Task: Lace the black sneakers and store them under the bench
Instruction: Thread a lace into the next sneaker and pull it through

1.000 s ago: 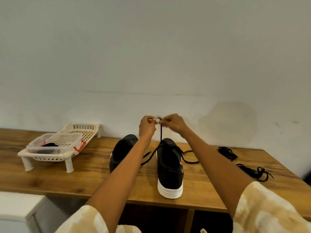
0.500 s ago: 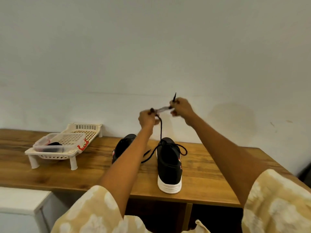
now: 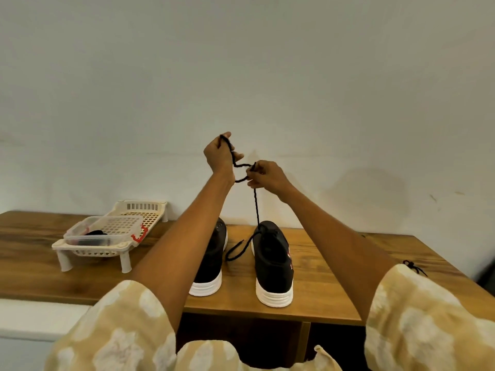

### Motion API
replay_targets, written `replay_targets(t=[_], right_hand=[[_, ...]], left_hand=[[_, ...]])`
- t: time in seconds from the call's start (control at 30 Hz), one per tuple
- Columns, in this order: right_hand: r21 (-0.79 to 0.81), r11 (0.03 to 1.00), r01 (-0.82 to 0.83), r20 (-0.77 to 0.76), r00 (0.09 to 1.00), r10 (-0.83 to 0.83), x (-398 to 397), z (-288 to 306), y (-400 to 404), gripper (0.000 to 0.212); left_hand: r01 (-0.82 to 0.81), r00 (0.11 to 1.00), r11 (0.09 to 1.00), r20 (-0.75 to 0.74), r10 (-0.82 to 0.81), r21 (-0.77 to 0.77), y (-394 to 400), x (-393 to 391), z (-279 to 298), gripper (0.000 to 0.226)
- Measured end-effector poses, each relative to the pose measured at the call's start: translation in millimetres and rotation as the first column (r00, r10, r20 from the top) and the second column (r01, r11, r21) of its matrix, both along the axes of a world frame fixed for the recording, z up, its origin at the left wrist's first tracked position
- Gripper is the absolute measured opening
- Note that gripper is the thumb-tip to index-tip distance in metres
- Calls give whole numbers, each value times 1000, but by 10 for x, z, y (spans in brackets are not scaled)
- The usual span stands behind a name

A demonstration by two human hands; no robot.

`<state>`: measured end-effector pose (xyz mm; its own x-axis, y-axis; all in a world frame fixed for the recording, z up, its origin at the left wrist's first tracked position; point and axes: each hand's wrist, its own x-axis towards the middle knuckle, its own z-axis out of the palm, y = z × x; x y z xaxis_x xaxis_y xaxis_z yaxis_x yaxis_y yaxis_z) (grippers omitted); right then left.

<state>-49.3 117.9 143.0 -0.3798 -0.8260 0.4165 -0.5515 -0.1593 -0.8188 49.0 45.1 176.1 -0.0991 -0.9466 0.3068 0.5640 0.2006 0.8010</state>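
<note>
Plain pale wall [image 3: 267, 76] behind a wooden bench [image 3: 334, 266] with a dark open space under its top. Two black sneakers with white soles stand on the bench, heels toward the camera: left sneaker [image 3: 211, 263] partly hidden by the left forearm, right sneaker [image 3: 272, 263] in full view, just beside it but not touching. A black lace [image 3: 255, 207] rises taut from the right sneaker's eyelet area to the hands, which are raised above the shoes in front of the wall. Right hand [image 3: 265, 175] pinches the lace between curled fingers. Left hand [image 3: 218, 155], higher, grips a further run of the same lace; the lace sags in a loose wavy span between the two hands. The other lace end trails onto the bench between the sneakers. Left on the bench: cream slotted rack [image 3: 93, 250] on short legs, carrying a clear plastic container [image 3: 107, 231] with a red clip and a dark item inside, not identifiable. Far right: part of a spare black lace [image 3: 413, 266] shows beyond the sleeve.
</note>
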Motion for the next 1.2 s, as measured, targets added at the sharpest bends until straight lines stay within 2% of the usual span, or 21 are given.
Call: replay_targets(t=[0.07, 0.1, 0.17, 0.27, 0.33, 0.4, 0.47, 0.53, 0.6, 0.67, 0.73, 0.77, 0.83, 0.9, 1.0, 1.07, 1.2], right_hand=[[1, 1000, 9, -10, 1000, -9, 20, 2, 5, 13], [-14, 999, 33, -6, 999, -34, 32, -28, 0, 15], [-24, 996, 85, 0, 996, -85, 63, -106, -5, 20], [54, 991, 119, -1, 993, -119, 70, -214, 11, 24], [132, 983, 128, -15, 992, -127, 44, -310, 33, 22], [219, 963, 159, -92, 986, -142, 5, -428, 56, 22], [280, 938, 205, -156, 974, -167, -48, -537, 75, 22], [319, 914, 252, -221, 957, -187, -75, -618, 112, 15], [323, 899, 294, -247, 944, -220, -85, -690, 140, 19], [291, 903, 316, -225, 940, -256, -78, -765, 160, 32], [279, 913, 298, -190, 949, -252, -98, -845, 190, 21], [316, 911, 266, -182, 959, -218, -112, -871, 224, 24], [477, 856, 199, -184, 975, -125, -137, -887, 317, 46], [591, 793, 149, -198, 980, -37, -181, -883, 404, 49], [652, 753, 89, -136, 991, 0, -285, -834, 466, 48], [689, 724, 41, -114, 992, 51, -365, -803, 509, 49], [714, 700, 29, -160, 979, 123, -490, -805, 587, 50]], left_hand=[[-77, 990, 997, 119, 79, -26, -48, 39, -65, 25], [-140, 961, 987, 231, 155, -82, -69, 51, -109, 26], [-184, 803, 949, 517, 295, -256, -94, 74, -238, 29], [26, 511, 932, 806, 299, -362, -50, 82, -474, 26], [190, 384, 934, 899, 212, -302, -11, 34, -618, 26], [210, 305, 946, 936, 177, -247, 45, -33, -720, 33], [250, 350, 954, 934, 68, -163, 83, -114, -796, 23], [376, 427, 918, 903, -52, -125, 105, -159, -914, 22], [381, 472, 904, 882, -7, -197, 125, -154, -1056, 25], [270, 551, 921, 830, 91, -280, 137, -182, -1183, 27], [184, 591, 935, 794, 140, -302, 189, -218, -1259, 27], [154, 594, 943, 790, 149, -293, 205, -227, -1298, 28], [163, 553, 948, 821, 142, -274, 197, -246, -1406, 31], [251, 470, 929, 873, 127, -271, 184, -269, -1495, 32], [423, 306, 874, 946, 110, -238, 234, -312, -1558, 24], [513, 237, 835, 968, 84, -198, 286, -321, -1599, 26], [525, 298, 833, 955, 11, -174, 316, -376, -1736, 33]])
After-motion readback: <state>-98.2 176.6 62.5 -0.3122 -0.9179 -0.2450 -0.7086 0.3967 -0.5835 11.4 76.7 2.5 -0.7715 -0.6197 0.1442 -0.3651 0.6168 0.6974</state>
